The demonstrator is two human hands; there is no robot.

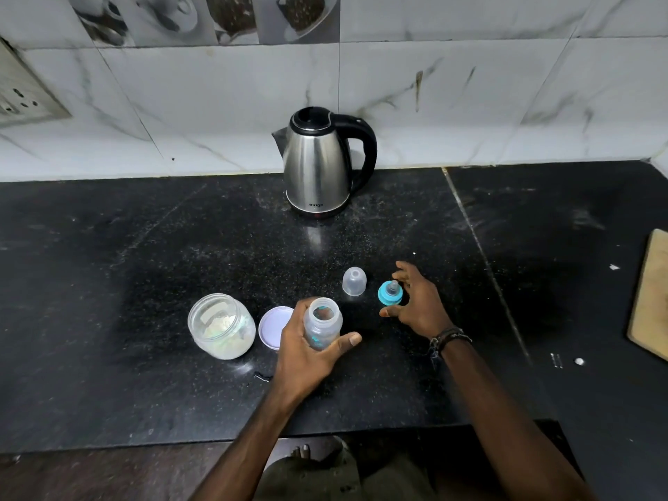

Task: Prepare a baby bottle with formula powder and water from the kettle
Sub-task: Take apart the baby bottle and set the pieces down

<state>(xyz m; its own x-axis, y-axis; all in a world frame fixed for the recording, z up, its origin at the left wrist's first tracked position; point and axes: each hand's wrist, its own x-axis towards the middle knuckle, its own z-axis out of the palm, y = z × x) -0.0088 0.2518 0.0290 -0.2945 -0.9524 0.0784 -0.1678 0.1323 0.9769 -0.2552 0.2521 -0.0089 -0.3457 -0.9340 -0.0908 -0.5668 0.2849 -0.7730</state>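
Bottle, clear plastic with blue print low on its side, mouth uncapped, is standing near the front middle of the black speckled table. Left hand is wrapping it from the left, grip clamped on the bottle body, thumb lying across the near side. Right hand is hovering just right of the bottle, grip apart, fingers spread around but not closing on the teal ring with its teat; whether a fingertip is touching the teat cannot be told. Ring is lying tilted on the table, teat pointing up and away. Clear dome cap is standing upright just left of the ring, behind the bottle, apart from both. Jar, clear, lid off, is holding pale powder in its lower part and is sitting left of the bottle. Jar lid, pale lilac, is lying flat between jar and bottle, partly hidden by the left hand. Kettle, steel with black handle and lid, is standing at the back of the table against the tiled wall, spout facing left, handle right, well apart from the other things. Wooden board is lying at the far right edge. Dark band is circling the right wrist.
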